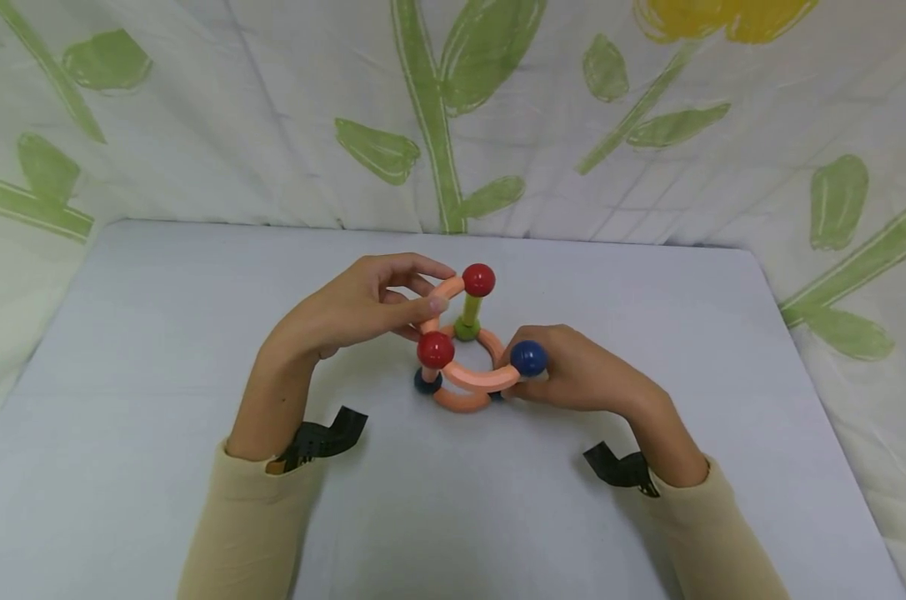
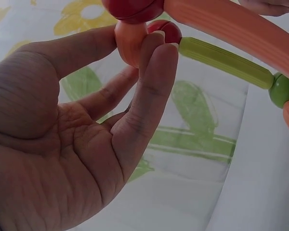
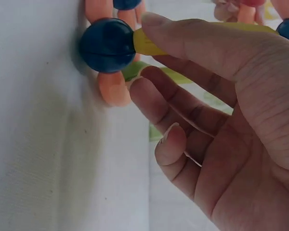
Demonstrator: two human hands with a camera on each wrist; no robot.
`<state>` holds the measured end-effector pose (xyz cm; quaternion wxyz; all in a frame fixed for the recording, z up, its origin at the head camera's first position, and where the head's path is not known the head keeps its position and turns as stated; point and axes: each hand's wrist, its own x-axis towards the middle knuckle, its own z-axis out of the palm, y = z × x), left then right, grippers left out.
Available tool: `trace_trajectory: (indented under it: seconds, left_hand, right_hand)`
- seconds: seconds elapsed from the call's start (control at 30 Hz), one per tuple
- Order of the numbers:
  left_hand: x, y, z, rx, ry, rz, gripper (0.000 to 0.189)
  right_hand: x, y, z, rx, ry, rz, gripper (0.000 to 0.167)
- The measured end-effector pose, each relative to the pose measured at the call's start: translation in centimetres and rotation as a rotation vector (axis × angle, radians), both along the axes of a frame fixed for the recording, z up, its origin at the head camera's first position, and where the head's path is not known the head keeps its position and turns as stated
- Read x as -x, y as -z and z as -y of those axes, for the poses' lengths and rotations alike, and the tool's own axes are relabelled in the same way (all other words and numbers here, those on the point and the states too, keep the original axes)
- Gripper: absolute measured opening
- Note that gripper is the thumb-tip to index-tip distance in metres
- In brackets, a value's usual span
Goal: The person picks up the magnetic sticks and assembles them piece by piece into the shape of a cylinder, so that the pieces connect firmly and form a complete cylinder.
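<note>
A toy structure of balls and rods stands on the table, with curved orange rods at two levels. My left hand [image 1: 351, 304] pinches an upper curved orange rod [image 2: 129, 45] between two red balls [image 1: 435, 350]. Another curved orange rod [image 1: 483, 382] runs from the nearer red ball to a blue ball [image 1: 529, 358]. My right hand [image 1: 583, 367] grips an upright yellow rod [image 3: 147, 44] just above a lower blue ball [image 3: 108, 45]; that rod is hidden in the head view. At the back, a yellow-green rod [image 1: 472, 308] joins the farther red ball to a green ball [image 1: 466, 330].
The structure stands mid-table on a pale tabletop [image 1: 453, 500]. Behind the far edge hangs a white cloth [image 1: 287, 167] with green leaves and yellow flowers. Black straps [image 1: 325, 437] sit at both wrists, by the beige sleeves [image 1: 246, 525].
</note>
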<state>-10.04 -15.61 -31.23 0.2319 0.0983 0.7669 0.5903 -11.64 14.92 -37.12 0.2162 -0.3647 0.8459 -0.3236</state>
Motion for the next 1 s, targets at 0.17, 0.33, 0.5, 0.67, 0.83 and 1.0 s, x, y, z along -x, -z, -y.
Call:
trace_trajectory:
  seconds: [0.17, 0.33, 0.5, 0.67, 0.83, 1.0]
  left_hand:
    - [-0.1, -0.2, 0.2, 0.004, -0.001, 0.009, 0.042]
    - [0.0, -0.2, 0.4, 0.002, -0.009, 0.032, 0.044]
    - [0.0, -0.1, 0.5, 0.024, 0.008, 0.030, 0.049]
    - [0.0, -0.2, 0.6, 0.028, 0.039, 0.027, 0.056]
    - [-0.2, -0.4, 0.7, 0.052, 0.054, 0.029, 0.068]
    - [-0.2, -0.4, 0.9, 0.076, 0.062, 0.015, 0.071]
  right_hand:
    - [0.1, 0.3, 0.1, 0.005, 0.034, -0.009, 0.023]
    - [0.2, 0.5, 0.0, 0.011, 0.054, -0.016, 0.020]
    - [0.3, 0.6, 0.0, 0.019, 0.055, -0.019, 0.018]
    - [0.6, 0.7, 0.1, 0.020, 0.080, -0.018, 0.016]
    - [0.8, 0.9, 0.1, 0.048, 0.082, -0.015, 0.021]
    - [0.8, 1.1, 0.2, 0.067, 0.090, -0.010, 0.021]
